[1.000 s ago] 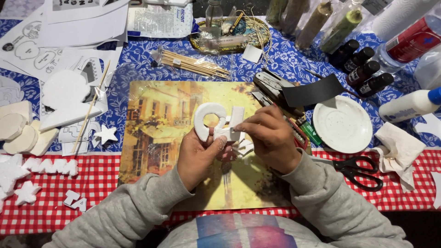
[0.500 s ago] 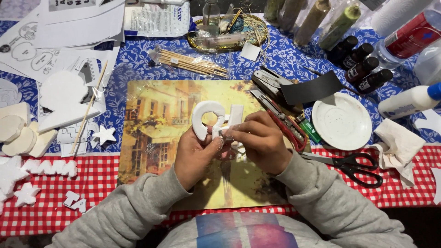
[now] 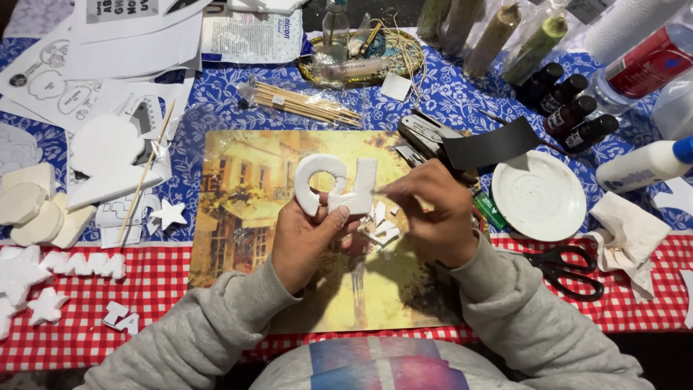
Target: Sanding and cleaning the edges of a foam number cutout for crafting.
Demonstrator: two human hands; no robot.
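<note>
My left hand (image 3: pixel 307 238) grips a white foam cut-out (image 3: pixel 333 182) with a ring-shaped part and a straight bar, held up over a yellow picture placemat (image 3: pixel 238 188). My right hand (image 3: pixel 433 213) pinches a thin blade or tool against the right edge of the foam bar; the tool itself is too small to make out. Small white foam scraps (image 3: pixel 382 231) lie on the mat under my hands. Both sleeves are grey.
Black scissors (image 3: pixel 563 271) and a white saucer (image 3: pixel 538 195) lie to the right, beside a crumpled tissue (image 3: pixel 628 231) and a glue bottle (image 3: pixel 642 165). Wooden skewers (image 3: pixel 299 105), dark paint bottles (image 3: pixel 570 108) and a basket (image 3: pixel 361 54) sit behind. Foam shapes (image 3: pixel 43 209) and paper templates (image 3: pixel 108 43) fill the left.
My right hand has lifted from beneath the foam piece to its right edge. The left hand keeps its hold, and the foam piece stays roughly in place.
</note>
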